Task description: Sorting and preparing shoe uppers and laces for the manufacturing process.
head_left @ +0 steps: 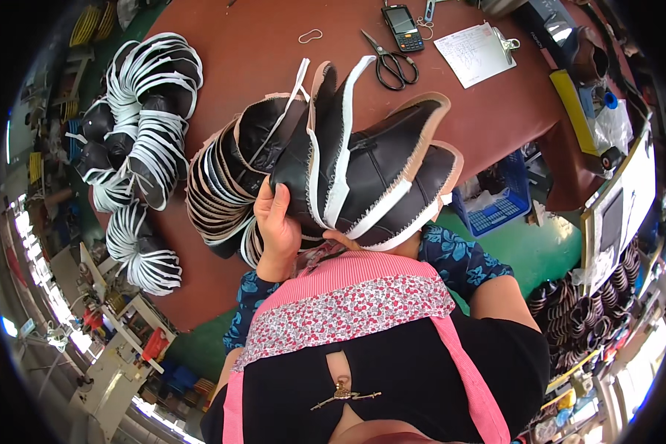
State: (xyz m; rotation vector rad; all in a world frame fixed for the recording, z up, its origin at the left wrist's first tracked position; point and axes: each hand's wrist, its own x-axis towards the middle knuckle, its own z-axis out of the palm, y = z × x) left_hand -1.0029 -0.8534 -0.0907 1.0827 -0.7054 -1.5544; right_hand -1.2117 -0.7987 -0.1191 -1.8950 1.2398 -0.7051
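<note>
Several black leather shoe uppers (374, 166) with white and tan stitched edges fan out in front of me, above my apron. My left hand (277, 226) pinches the left end of these uppers, thumb on top. Most of my right hand (340, 239) is hidden beneath them; a finger shows at their lower edge, and it appears to hold them from below. Just left of my left hand, a curved stack of shoe uppers (218, 185) rests on the red-brown table (244, 48), partly overlapped by the held ones.
More bundled white-edged uppers (155, 81) lie at the table's left. Scissors (392, 63), a handheld scanner (402, 28) and a clipboard with paper (475, 55) lie at the far side. A blue plastic basket (499, 211) stands below the right edge; a brown boot (588, 55) is far right.
</note>
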